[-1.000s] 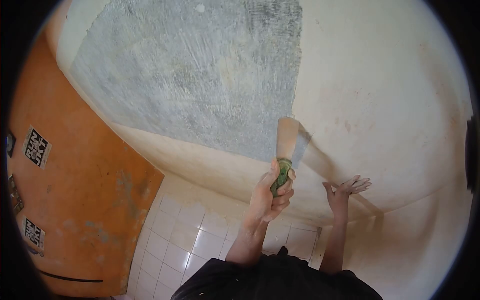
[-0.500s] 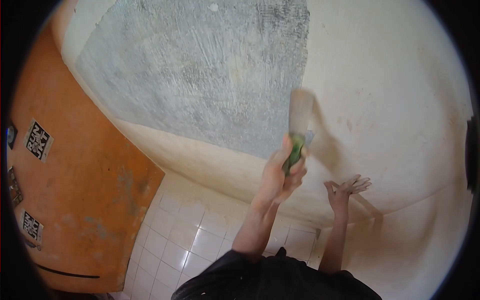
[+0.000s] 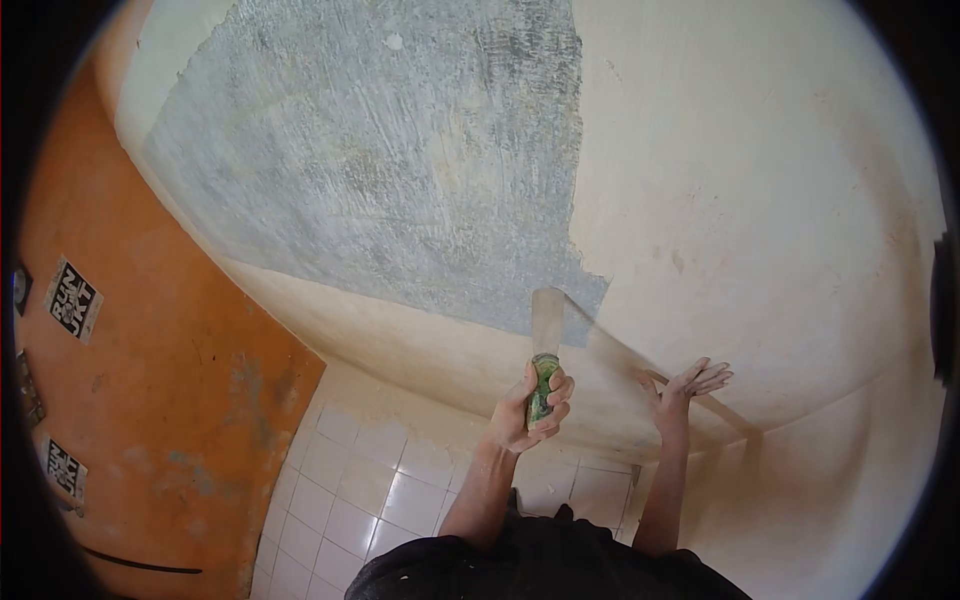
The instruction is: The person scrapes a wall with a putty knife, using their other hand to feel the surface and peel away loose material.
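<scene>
My left hand (image 3: pixel 518 418) is shut on the green handle of a scraper (image 3: pixel 545 345). Its wide flat blade points up and lies against the wall at the lower right corner of a bare grey patch (image 3: pixel 380 160). That patch is where the cream paint (image 3: pixel 760 200) is off. My right hand (image 3: pixel 686 386) lies flat on the cream wall to the right of the scraper, fingers spread, holding nothing.
An orange door (image 3: pixel 170 400) with black-and-white stickers (image 3: pixel 72 298) stands at the left. White tiles (image 3: pixel 370 490) cover the surface below the painted wall. My dark shirt (image 3: pixel 540 570) fills the bottom of the view.
The scraper rose along the right edge of the grey patch, then came back down to its lower corner. My right hand stayed on the wall.
</scene>
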Demonstrator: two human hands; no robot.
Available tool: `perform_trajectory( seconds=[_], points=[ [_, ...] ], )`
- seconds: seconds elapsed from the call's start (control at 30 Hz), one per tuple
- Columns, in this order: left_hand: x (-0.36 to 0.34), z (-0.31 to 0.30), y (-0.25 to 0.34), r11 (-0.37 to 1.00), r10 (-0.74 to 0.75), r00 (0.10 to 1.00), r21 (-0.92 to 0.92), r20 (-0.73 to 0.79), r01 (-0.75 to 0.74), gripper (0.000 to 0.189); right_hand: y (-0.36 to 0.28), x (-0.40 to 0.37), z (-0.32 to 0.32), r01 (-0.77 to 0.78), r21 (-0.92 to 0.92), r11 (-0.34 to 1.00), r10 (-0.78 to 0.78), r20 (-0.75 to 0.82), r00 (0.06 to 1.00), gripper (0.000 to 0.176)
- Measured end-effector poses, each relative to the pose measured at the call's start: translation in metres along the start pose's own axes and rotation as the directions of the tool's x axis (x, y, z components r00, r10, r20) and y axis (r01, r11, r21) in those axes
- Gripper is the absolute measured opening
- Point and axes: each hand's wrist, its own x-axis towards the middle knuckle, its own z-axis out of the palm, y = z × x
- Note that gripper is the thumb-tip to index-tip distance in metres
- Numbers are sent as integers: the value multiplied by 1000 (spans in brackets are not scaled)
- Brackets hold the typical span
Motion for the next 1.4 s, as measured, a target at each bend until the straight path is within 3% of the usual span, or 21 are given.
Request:
perform_trajectory(
  seconds=[0.1,0.2,0.4,0.43,0.5,0.6,0.7,0.83,0.9,1.0,1.13,1.33,1.4],
  points=[
    [2,-19,-2,989,-26,996,-145,89,39,47,1,0,0,-4,-5,1000,4,-5,1000,116],
    [12,-15,1,990,-16,993,-136,119,33,47,0,2,-2,1,-14,1000,-1,-15,1000,117],
    [38,75,26,999,35,995,14,92,-36,49,-2,0,-1,5,-24,1000,-5,-10,1000,118],
    [36,72,23,999,37,995,12,94,-38,49,-1,1,0,8,-28,1000,-8,-6,1000,119],
    [25,54,8,992,115,987,66,-108,-108,48,-1,1,1,11,-2,1000,-11,-15,1000,119],
    [6,25,-4,999,-20,992,-50,-122,14,48,3,2,3,12,15,1000,-11,-38,999,119],
    [8,42,8,999,-27,998,-21,-48,26,50,-3,-1,1,6,-7,1000,-6,-14,1000,120],
    [1,36,2,999,-12,993,-53,-116,6,51,-1,0,4,22,-40,999,-23,-36,999,120],
    [-1,28,0,986,-76,994,-155,-84,63,51,1,-1,5,23,-12,1000,-24,-30,999,120],
    [10,36,9,993,-76,997,-92,32,79,51,2,4,2,24,19,1000,-23,-30,999,120],
    [4,26,4,993,-65,995,-106,-70,58,52,-6,4,-2,22,-14,1000,-22,-35,999,119],
    [11,34,13,987,-115,993,-110,27,117,53,-2,2,2,27,-32,999,-29,-43,999,119],
    [9,35,8,996,-60,995,-75,-77,55,53,-4,5,3,14,-30,999,-15,-39,999,120]
  ],
)
